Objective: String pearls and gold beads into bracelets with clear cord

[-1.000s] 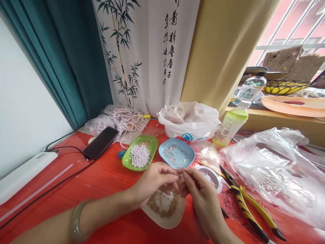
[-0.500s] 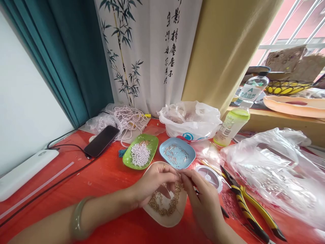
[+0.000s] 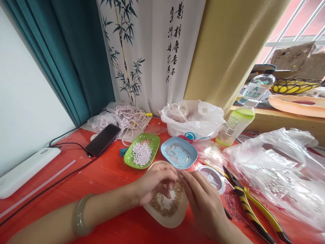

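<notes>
My left hand (image 3: 158, 183) and my right hand (image 3: 201, 195) meet above a cream dish (image 3: 171, 222), thumbs and fingertips pinched close together. Whatever sits between the fingertips is too small to make out. Gold beads (image 3: 166, 208) lie in a loose ring inside the dish, partly covered by my left hand. Just beyond is a green dish (image 3: 129, 162) with white pearl beads (image 3: 142, 154) and a few gold ones. Beside it a blue dish (image 3: 167, 142) holds small metal pins (image 3: 177, 154).
Yellow-and-black pliers (image 3: 243, 200) and a white spool (image 3: 213, 178) lie to the right. Plastic bags (image 3: 274, 169) spread behind them, near a green-labelled bottle (image 3: 236, 125). A phone (image 3: 103, 139), strung pearls (image 3: 132, 117) and a white power strip (image 3: 30, 173) with cables are on the left.
The view has shifted slightly, so things on the table appear a little further right. My right hand has turned a little, its fingers closer together. Both hands stay pinched over the cream dish.
</notes>
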Motion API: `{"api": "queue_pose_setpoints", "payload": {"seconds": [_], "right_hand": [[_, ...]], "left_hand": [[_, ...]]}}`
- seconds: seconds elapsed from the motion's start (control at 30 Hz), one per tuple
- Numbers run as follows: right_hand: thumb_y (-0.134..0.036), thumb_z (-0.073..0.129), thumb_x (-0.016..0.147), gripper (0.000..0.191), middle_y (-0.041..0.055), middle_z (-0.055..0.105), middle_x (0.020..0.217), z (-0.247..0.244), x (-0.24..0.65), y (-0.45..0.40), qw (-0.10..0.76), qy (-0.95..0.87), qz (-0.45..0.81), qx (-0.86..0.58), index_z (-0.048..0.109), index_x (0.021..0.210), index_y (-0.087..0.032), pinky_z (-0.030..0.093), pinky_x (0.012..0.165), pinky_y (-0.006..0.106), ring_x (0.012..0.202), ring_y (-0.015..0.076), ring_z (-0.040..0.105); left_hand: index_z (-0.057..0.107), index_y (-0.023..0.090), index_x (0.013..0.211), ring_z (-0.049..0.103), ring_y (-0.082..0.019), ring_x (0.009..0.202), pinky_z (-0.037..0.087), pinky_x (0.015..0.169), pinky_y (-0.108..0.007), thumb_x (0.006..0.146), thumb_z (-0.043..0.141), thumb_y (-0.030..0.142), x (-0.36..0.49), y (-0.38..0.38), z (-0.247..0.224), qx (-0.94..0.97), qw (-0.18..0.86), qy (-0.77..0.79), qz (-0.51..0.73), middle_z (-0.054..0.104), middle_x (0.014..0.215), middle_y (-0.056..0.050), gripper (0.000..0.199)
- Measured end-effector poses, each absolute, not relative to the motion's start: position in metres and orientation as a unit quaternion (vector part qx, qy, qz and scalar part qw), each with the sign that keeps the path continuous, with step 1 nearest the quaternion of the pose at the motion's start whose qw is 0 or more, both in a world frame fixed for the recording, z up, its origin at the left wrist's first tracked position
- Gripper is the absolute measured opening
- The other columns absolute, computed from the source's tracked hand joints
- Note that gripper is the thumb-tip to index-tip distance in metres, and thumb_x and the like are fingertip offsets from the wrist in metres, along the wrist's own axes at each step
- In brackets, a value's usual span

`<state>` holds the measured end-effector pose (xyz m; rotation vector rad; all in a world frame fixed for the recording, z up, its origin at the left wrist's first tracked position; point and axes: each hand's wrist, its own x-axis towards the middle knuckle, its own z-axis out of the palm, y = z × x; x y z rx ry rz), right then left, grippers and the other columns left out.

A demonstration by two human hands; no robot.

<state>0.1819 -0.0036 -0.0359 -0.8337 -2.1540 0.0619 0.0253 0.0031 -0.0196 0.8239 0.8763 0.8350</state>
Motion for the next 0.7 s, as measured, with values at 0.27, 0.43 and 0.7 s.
{"api": "queue_pose_setpoints", "payload": {"seconds": [0.27, 0.43, 0.7], "right_hand": [[-0.012, 0.030, 0.090, 0.028, 0.0097, 0.060, 0.075, -0.0436, 0.1891, -0.0004, 0.344, -0.886, -0.079, -0.300, 0.051, 0.108, -0.011, 0.044, 0.051, 0.028, 0.062, 0.0174, 0.051], [-0.011, 0.029, 0.090, 0.029, 0.0087, 0.056, 0.066, -0.0425, 0.1904, 0.0009, 0.320, -0.896, -0.124, -0.284, 0.056, 0.099, -0.005, 0.039, 0.046, 0.028, 0.057, 0.0172, 0.047], [-0.007, 0.040, 0.085, 0.021, 0.0056, 0.052, 0.058, -0.0423, 0.1881, 0.0011, 0.362, -0.878, -0.131, -0.286, 0.060, 0.079, -0.009, 0.034, 0.046, 0.026, 0.055, 0.0154, 0.042]], "left_hand": [[0.056, 0.013, 0.059, 0.037, -0.005, 0.039, 0.040, 0.036, -0.015, 0.063, 0.058, 0.018, 0.0225, 0.0073, -0.0203, 0.364, 0.757, 0.391, 0.376, 0.043, 0.043, 0.005, 0.006], [0.057, 0.013, 0.059, 0.037, -0.005, 0.040, 0.041, 0.036, -0.015, 0.063, 0.060, 0.018, 0.0221, 0.0060, -0.0219, 0.366, 0.760, 0.384, 0.376, 0.044, 0.044, 0.005, 0.007], [0.060, 0.012, 0.064, 0.042, -0.005, 0.044, 0.041, 0.038, -0.013, 0.066, 0.061, 0.019, 0.0207, 0.0090, -0.0239, 0.392, 0.757, 0.363, 0.376, 0.049, 0.049, 0.003, 0.007]]}}
